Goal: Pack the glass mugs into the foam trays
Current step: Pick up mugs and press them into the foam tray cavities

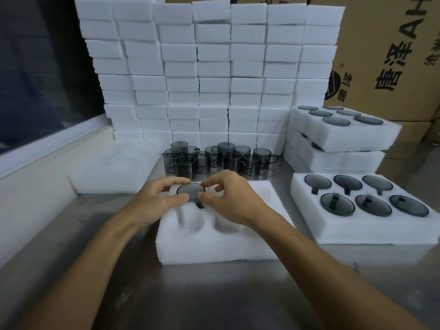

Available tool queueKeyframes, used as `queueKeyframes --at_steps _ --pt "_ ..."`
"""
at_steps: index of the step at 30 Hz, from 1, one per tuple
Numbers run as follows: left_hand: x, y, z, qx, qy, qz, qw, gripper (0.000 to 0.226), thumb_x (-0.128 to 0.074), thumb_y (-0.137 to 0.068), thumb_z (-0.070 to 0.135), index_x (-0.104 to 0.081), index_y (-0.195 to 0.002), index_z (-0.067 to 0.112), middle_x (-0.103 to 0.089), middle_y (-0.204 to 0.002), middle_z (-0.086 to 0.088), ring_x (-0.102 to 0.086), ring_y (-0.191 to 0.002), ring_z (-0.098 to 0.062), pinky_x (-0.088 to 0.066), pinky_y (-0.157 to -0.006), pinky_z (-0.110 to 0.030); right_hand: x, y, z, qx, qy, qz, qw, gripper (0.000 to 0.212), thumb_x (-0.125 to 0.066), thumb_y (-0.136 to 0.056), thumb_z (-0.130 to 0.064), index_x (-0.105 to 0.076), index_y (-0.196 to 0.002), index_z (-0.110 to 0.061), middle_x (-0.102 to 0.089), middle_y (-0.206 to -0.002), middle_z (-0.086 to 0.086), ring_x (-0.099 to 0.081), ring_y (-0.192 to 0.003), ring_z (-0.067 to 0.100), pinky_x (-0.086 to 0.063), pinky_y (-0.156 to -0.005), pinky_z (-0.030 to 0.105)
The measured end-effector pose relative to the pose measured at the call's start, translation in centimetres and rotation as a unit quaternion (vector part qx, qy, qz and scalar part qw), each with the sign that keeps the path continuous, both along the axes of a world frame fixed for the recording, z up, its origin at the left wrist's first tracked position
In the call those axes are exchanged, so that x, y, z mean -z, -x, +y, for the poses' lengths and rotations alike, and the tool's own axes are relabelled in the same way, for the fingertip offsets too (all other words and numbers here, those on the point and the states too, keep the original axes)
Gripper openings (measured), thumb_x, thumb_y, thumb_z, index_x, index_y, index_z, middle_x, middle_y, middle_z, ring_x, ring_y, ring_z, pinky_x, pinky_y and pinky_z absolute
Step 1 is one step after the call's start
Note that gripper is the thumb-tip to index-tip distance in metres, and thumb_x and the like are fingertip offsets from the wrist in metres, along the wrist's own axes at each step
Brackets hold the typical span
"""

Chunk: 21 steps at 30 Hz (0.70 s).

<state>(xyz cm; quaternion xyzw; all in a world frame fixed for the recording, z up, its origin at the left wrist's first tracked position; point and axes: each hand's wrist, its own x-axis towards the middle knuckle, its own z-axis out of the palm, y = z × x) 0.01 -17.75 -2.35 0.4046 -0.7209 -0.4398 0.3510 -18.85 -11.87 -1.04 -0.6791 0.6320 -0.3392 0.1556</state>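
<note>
Two hands meet over one glass mug [190,190] in the middle of the frame. The mug sits in a far hole of the foam tray [214,244] on the metal table [214,294], with its dark handle pointing toward the bottom of the frame. The left hand [157,198] curls its fingers and thumb around the left side of the mug's rim. The right hand [228,198] pinches the right side of the rim with thumb and finger, and its other fingers are bent. Two near holes in this tray are bare. Just above the hands stands a bunch of loose mugs [219,159], close together on the table. At the right of the frame lies a full tray [357,232] with six mugs in it. Above it, two more filled trays [342,139] are stacked. A tall wall of white foam blocks [209,67] fills the upper middle. Brown boxes [390,55] with black writing stand in the upper right. A flat foam sheet [114,167] lies at the left.
</note>
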Motion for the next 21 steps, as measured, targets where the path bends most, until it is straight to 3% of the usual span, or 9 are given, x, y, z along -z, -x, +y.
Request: queueKeyframes --at_steps 9,11,14,17,19,21 --pt "0.1 -0.1 -0.2 -0.008 0.029 -0.04 0.999 0.032 -0.071 -0.087 0.014 -0.067 -0.105 0.039 -0.061 -0.124 0.004 -0.055 -0.108 0.0 -0.04 -0.077 -0.012 0.1 -0.2 -0.2 0.003 -0.006 0.015 1.0 0.035 -0.068 -0.09 -0.039 -0.069 -0.12 -0.021 -0.058 -0.13 -0.005 -0.057 -0.114 0.015 -0.049 -0.095 0.036" --pt "0.0 -0.2 -0.2 -0.007 0.023 -0.05 0.998 0.031 -0.071 -0.087 0.017 -0.067 -0.107 0.041 -0.059 -0.126 0.005 -0.054 -0.112 -0.002 -0.04 -0.082 -0.015 0.1 -0.2 -0.1 0.001 -0.011 0.02 1.0 0.035 -0.068 -0.091 -0.04 -0.07 -0.119 -0.021 -0.059 -0.129 -0.005 -0.058 -0.113 0.015 -0.049 -0.092 0.034" --pt "-0.1 -0.2 -0.3 -0.009 0.012 -0.056 0.998 0.032 -0.071 -0.087 0.018 -0.067 -0.109 0.041 -0.06 -0.123 0.005 -0.054 -0.116 -0.014 -0.041 -0.088 -0.023 -0.9 0.5 -0.4 -0.021 -0.035 -0.001 0.999 0.028 -0.07 -0.088 -0.044 -0.076 -0.107 -0.023 -0.069 -0.111 -0.009 -0.064 -0.099 0.009 -0.047 -0.079 0.025" --pt "-0.1 0.0 -0.1 -0.017 0.009 -0.039 0.999 0.031 -0.071 -0.086 0.014 -0.069 -0.107 0.037 -0.062 -0.119 0.002 -0.057 -0.107 -0.014 -0.043 -0.083 -0.022 -1.9 2.9 -1.8 0.045 0.032 -0.023 0.998 0.021 -0.07 -0.089 -0.035 -0.075 -0.101 -0.019 -0.069 -0.085 -0.013 -0.063 -0.078 0.005 -0.048 -0.075 0.024" --pt "-0.2 0.0 -0.1 -0.022 0.008 -0.04 0.999 0.031 -0.071 -0.086 0.016 -0.069 -0.111 0.036 -0.061 -0.121 0.002 -0.057 -0.109 -0.013 -0.044 -0.088 -0.025 -2.1 5.3 -3.4 0.124 0.067 0.016 0.99 0.032 -0.069 -0.088 -0.03 -0.069 -0.116 -0.016 -0.07 -0.101 -0.004 -0.061 -0.087 0.01 -0.046 -0.08 0.025" --pt "-0.3 -0.1 -0.1 -0.031 0.0 -0.031 0.999 0.032 -0.073 -0.085 0.023 -0.067 -0.114 0.035 -0.061 -0.122 0.001 -0.057 -0.114 -0.015 -0.044 -0.097 -0.03 -1.8 7.9 -4.8 0.189 0.034 0.034 0.981 0.048 -0.068 -0.086 -0.031 -0.057 -0.131 -0.018 -0.06 -0.128 0.007 -0.059 -0.111 0.021 -0.047 -0.09 0.031"
